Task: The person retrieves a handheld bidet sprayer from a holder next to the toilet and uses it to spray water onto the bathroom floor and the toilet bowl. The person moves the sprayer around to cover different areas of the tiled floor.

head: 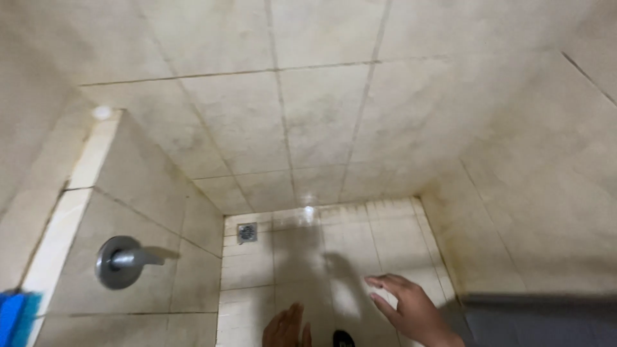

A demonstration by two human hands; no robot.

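**Two empty hands over a tiled shower floor**

Low at seven o'clock, a blue object [14, 316] is cut by the picture's edge, so its kind cannot be told. Just right of it, a metal wall fitting [122, 260] juts from the tiled ledge [148, 193]: a round plate with a short stub whose long axis lies roughly level, pointing toward three o'clock. Past the ledge, on the floor [289, 257] at about ten o'clock of the hands, sits a small square drain [247, 232], set near the corner where the floor meets the back wall [321, 115].

At six o'clock the left hand [286, 329] comes up from the bottom edge; only its fingers and part of its back show, the wrist being cut off. Its fingers point toward twelve o'clock, loosely together, and its grip has nothing in it. A small dark thing [343, 338] lies between the two hands, mostly cut off and too little seen to name.

To the right, the right hand [411, 310] reaches in from five o'clock, its long axis running toward ten o'clock, fingers spread and slightly curled, its grip wide and empty. Both hands hover over the floor tiles, near each other but apart, with their shadows falling ahead of them. A grey surface [540, 321] fills the corner at four o'clock, its nature unclear.
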